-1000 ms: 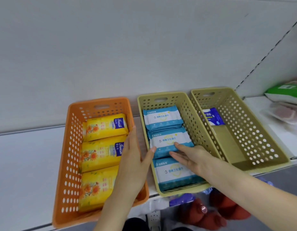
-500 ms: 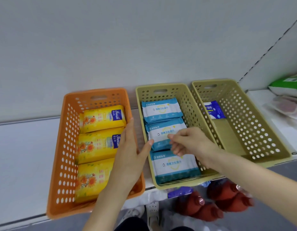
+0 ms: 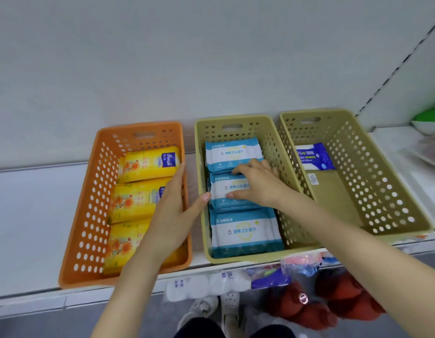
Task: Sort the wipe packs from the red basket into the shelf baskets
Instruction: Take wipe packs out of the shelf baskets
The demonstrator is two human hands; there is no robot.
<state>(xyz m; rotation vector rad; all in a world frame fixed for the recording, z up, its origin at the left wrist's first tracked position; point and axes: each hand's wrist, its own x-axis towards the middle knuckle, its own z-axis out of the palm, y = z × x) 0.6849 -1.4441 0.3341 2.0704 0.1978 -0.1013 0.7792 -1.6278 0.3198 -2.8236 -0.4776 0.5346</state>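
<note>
Three baskets stand side by side on the white shelf. The orange basket (image 3: pixel 72 240) holds three yellow wipe packs (image 3: pixel 145 164). In the middle beige basket (image 3: pixel 236 119) lie three blue-and-white wipe packs in a row. My right hand (image 3: pixel 260 184) grips the middle blue-and-white pack (image 3: pixel 220 200), thumb at its near edge and fingers at its far edge. My left hand (image 3: pixel 172 211) rests flat on the orange basket's right wall, its thumb touching the middle basket. The right beige basket (image 3: pixel 382 191) holds one dark blue wipe pack (image 3: pixel 314 156).
Green and pale packages (image 3: pixel 428 142) lie on the shelf at far right. Below the shelf's front edge I see white and purple packs (image 3: pixel 211 284) and red things (image 3: pixel 333 308) near my feet. The shelf's white back wall rises close behind the baskets.
My right hand has moved away from me along the middle basket, from lying flat near the front pack to gripping the middle pack. My left hand has stayed between the orange and middle baskets.
</note>
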